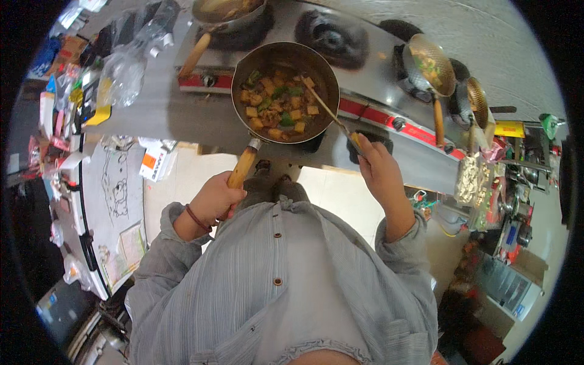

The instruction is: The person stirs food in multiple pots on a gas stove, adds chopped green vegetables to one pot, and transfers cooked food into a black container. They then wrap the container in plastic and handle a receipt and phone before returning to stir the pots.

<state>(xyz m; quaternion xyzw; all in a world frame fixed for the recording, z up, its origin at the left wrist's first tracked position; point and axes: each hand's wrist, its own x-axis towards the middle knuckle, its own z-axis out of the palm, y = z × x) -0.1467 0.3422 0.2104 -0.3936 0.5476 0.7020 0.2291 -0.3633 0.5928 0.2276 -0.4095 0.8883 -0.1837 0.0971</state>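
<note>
A deep saucepan with a wooden handle is right in front of me, at the stove's front edge. My left hand grips its wooden handle. In the pan lies a cooked dish of browned cubes, green pepper pieces and dark sauce. My right hand holds a long thin utensil, whose far end dips into the food at the pan's right side. What shape that end has, the food hides. A bracelet circles my left wrist.
A bare burner lies behind the pan. Another wooden-handled pan stands at the upper left. Two more pans, a pale one with food and a golden one, are on the right. Plastic bags crowd the left counter.
</note>
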